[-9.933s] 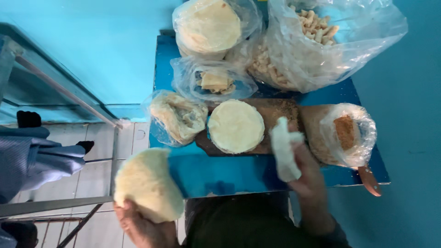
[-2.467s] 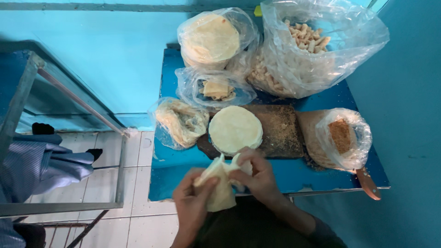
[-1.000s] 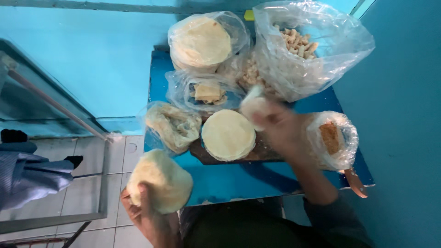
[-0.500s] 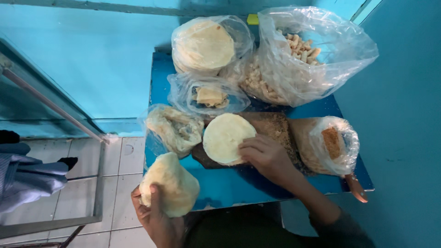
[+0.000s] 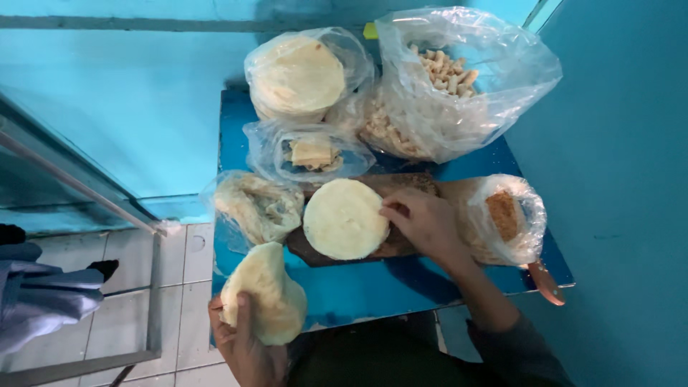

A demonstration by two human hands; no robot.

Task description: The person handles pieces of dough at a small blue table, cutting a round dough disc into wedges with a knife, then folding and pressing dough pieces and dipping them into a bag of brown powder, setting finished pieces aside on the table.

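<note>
My left hand (image 5: 245,345) holds a pale round flatbread (image 5: 263,293), folded into a cone, low over the near left edge of the blue table (image 5: 401,287). My right hand (image 5: 423,223) rests on the wooden board (image 5: 401,188), fingertips touching the right edge of a stack of round flatbreads (image 5: 345,218) that lies on it. Nothing is lifted in that hand.
Clear bags crowd the table: more flatbreads (image 5: 299,75) at the back, fried pieces (image 5: 444,79) back right, a small bag with yellowish chunks (image 5: 313,152), a shredded filling bag (image 5: 256,206) on the left, brown crumbs (image 5: 504,213) on the right. Metal rail (image 5: 79,188) and tiled floor lie left.
My right hand came back from the bags at the rear and settled on the edge of the flatbread stack. The left hand keeps holding the folded flatbread, slightly shifted right.
</note>
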